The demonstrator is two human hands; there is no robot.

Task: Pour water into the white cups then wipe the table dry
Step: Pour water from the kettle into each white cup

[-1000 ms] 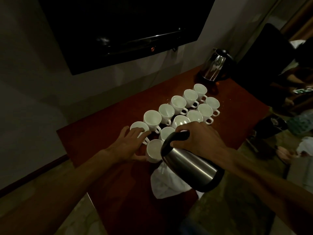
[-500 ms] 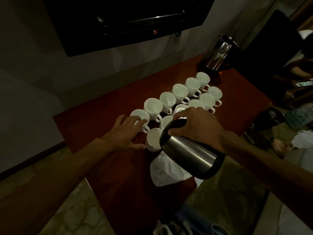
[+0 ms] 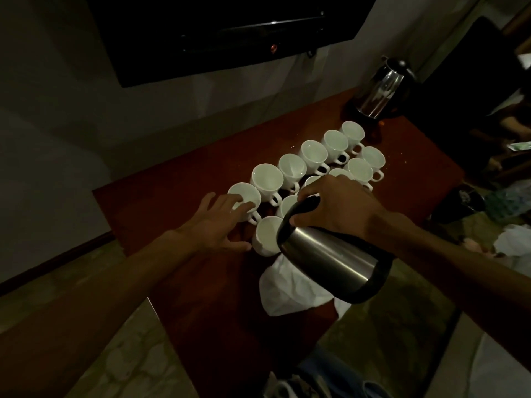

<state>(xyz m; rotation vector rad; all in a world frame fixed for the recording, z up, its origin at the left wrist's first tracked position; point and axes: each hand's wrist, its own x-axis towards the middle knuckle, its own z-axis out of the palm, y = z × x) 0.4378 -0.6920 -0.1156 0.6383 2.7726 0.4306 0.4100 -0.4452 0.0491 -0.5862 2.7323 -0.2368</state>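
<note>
Steel kettle (image 3: 330, 259) hangs tilted, its long axis running from the base at lower right to the spout end at upper left, by the nearest cup's (image 3: 265, 234) rim. The right hand (image 3: 339, 208) grips its black handle. The left hand (image 3: 218, 222), fingers straight, rests on the end cup (image 3: 244, 193). Two rows of cups (image 3: 314, 152) stand on the red-brown table (image 3: 172, 191). A white cloth (image 3: 290, 288) lies beneath the kettle, a second kettle (image 3: 379, 90) stands at the far end, and a black screen (image 3: 230, 30) hangs on the wall.

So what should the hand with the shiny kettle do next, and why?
Probably tip the shiny steel kettle slightly further: the right hand holds it tilted, spout over the nearest white cup, with the left hand beside it.
</note>
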